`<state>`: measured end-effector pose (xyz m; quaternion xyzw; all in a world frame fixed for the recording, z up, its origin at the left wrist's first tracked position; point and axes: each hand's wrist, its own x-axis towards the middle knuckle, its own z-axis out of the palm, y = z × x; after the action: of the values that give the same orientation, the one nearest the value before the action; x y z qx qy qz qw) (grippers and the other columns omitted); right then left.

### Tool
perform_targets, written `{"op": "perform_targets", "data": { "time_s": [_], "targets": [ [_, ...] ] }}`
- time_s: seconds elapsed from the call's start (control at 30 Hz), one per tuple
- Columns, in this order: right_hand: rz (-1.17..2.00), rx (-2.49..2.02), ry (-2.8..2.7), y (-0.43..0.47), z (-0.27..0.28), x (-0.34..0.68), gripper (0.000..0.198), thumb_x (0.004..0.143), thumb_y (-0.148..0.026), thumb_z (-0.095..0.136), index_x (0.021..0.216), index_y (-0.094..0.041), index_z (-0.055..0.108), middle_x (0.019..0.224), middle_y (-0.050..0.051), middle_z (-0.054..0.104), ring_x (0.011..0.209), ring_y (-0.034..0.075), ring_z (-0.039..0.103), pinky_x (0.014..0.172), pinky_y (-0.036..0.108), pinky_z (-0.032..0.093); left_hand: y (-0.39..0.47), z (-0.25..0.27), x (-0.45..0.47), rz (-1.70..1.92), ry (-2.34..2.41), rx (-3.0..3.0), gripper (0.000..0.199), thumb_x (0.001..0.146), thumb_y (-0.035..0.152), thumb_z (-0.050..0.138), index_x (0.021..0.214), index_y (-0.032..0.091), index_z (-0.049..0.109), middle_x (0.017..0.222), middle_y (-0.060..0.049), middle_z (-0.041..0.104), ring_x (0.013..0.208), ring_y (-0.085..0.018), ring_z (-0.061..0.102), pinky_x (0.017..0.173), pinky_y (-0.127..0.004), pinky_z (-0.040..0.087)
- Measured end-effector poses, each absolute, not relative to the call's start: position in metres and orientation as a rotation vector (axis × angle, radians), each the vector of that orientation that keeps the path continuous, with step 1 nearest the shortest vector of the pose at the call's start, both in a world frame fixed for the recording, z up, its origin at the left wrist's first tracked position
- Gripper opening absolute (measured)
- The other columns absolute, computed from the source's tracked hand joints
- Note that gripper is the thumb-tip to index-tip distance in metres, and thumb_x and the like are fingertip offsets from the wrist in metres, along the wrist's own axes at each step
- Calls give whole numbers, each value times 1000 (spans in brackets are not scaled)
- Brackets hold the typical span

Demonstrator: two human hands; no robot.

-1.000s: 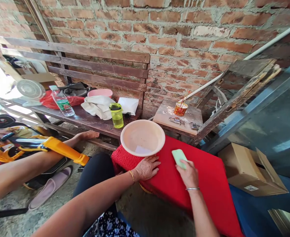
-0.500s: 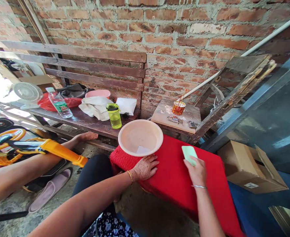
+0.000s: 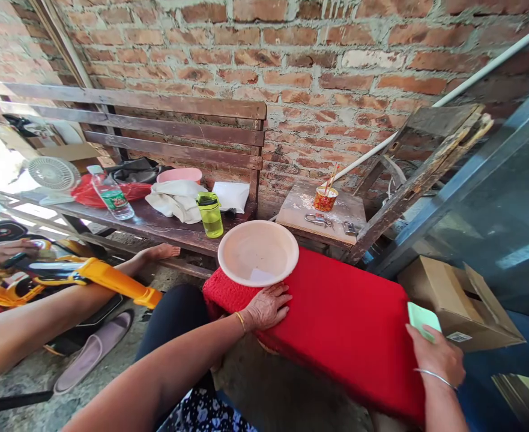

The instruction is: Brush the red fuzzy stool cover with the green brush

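Observation:
My left hand lies flat on the red cloth, its fingers stretched out close to the near rim of a pale pink basin. The cloth is spread over a long, low surface and hangs over its near edge. At the cloth's right end, my right hand is closed around a flat pale green rectangular piece with rounded corners. The underside of this piece is hidden. Inside the basin, near its front, a small whitish patch shows.
A wooden bench behind holds a green drink bottle, a water bottle, white cloth and a fan. A small table bears padlocks and a red cup. A cardboard box stands right; another person's leg extends at left.
My right hand has moved right along the red cloth to its far end, carrying the green piece. My left hand stays in place. Another person's hand has appeared at the left.

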<state>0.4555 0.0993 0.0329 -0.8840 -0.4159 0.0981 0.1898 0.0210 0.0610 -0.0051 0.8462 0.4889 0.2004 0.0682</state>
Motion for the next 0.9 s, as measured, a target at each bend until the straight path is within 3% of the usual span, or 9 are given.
{"op": "perform_targets", "data": {
  "time_s": [0.2, 0.37, 0.57, 0.73, 0.9],
  "targets": [
    [417, -2329, -1001, 33, 11, 494, 60, 59, -71, 61, 99, -28, 74, 98, 22, 71, 108, 44, 62, 90, 56, 49, 62, -6, 20, 616, 1457, 2551, 37, 95, 33, 56, 129, 21, 66, 141, -12, 58, 134, -28, 51, 118, -46, 38],
    [520, -2230, -858, 3, 8, 478, 70, 60, -74, 62, 106, -23, 73, 107, 16, 73, 104, 40, 65, 90, 53, 51, 63, -7, 19, 621, 1447, 2550, 37, 95, 29, 55, 128, 19, 66, 140, -13, 58, 134, -28, 51, 118, -48, 37],
    [563, -2102, -908, 4, 2, 483, 78, 52, -72, 66, 111, -22, 70, 105, 9, 74, 103, 34, 65, 85, 43, 52, 64, -8, 18, 639, 1459, 2547, 36, 94, 29, 56, 127, 19, 68, 140, -13, 59, 132, -28, 53, 116, -48, 39],
    [585, -2175, -982, 1, 6, 491, 73, 52, -68, 67, 108, -22, 72, 109, 12, 72, 106, 34, 63, 89, 43, 49, 66, -12, 17, 653, 1462, 2563, 35, 95, 29, 55, 126, 19, 68, 139, -13, 59, 132, -29, 53, 115, -48, 41],
    [408, -2376, -930, -6, 12, 490, 74, 59, -69, 60, 115, -22, 72, 108, 18, 67, 98, 38, 63, 87, 51, 48, 67, -14, 17, 634, 1487, 2568, 35, 94, 29, 56, 126, 19, 68, 140, -13, 59, 131, -28, 54, 115, -47, 41]
  ]
}}
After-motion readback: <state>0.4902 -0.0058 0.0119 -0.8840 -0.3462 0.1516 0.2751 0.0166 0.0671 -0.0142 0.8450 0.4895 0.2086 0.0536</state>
